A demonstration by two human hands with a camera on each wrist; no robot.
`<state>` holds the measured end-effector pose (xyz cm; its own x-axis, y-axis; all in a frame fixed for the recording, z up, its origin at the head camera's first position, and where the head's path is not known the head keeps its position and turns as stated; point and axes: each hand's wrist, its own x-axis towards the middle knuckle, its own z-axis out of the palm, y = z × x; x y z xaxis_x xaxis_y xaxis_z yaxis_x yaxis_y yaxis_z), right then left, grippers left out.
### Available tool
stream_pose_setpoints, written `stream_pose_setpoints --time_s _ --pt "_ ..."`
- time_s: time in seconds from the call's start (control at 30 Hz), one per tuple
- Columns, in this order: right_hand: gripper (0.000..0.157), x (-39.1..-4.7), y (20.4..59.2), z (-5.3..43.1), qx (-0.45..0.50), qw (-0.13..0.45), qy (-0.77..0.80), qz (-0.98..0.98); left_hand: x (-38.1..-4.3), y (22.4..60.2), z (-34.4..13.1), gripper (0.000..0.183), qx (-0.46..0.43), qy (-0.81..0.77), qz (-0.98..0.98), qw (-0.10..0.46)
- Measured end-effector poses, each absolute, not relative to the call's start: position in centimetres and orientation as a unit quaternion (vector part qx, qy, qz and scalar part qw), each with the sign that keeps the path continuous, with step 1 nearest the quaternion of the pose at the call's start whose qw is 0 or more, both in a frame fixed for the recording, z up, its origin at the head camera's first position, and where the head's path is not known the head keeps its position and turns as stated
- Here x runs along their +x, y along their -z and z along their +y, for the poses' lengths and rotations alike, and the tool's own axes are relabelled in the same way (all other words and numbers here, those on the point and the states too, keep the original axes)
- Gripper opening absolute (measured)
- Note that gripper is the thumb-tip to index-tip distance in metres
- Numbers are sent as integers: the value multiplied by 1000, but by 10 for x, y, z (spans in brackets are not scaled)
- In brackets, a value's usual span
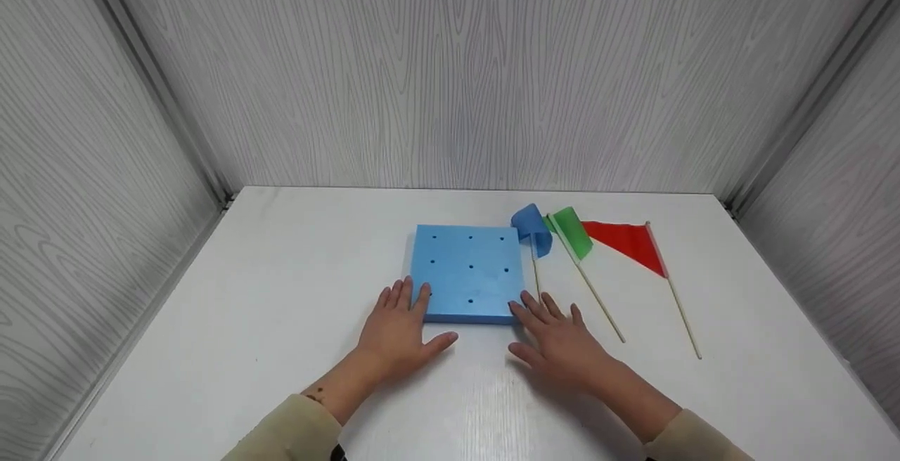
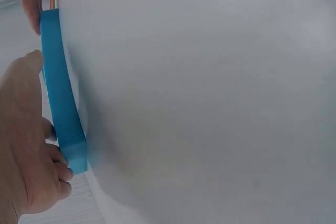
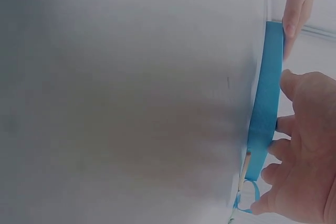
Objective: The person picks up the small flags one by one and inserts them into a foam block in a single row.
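A flat light-blue square board [image 1: 470,254] with several small round holes lies on the white table. My left hand [image 1: 395,334] is at its near left corner, fingers spread and index fingertip over the edge. At the near right corner is my right hand [image 1: 562,345], fingers extended, index fingertip at the board's edge. Beside the board's right side lies a blue flag [image 1: 532,225] with a curled cloth, its stick partly hidden by my right hand. In both wrist views the thumbs stand near the board's side [image 2: 62,87].
Right of the blue flag lie a green flag [image 1: 575,235] and a red triangular flag [image 1: 629,244], both on thin wooden sticks. White wood-grain panels [image 1: 450,74] enclose the table [image 1: 316,250] at the back and on both sides.
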<state>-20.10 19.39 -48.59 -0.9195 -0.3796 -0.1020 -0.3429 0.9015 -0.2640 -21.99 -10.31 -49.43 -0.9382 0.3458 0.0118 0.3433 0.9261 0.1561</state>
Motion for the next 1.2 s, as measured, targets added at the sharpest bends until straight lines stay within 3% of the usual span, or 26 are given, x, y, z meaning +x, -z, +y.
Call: stream_pose_setpoints --time_s 0.47,0.7,1.2 --pt "74 -202 483 210 -176 82 142 971 -219 496 -90 104 179 -89 980 -2" --pt "73 -201 484 210 -173 82 150 970 -238 497 -99 108 165 -97 981 -18" --pt "73 -205 487 214 -173 95 163 967 -261 508 -104 119 163 -132 977 31"
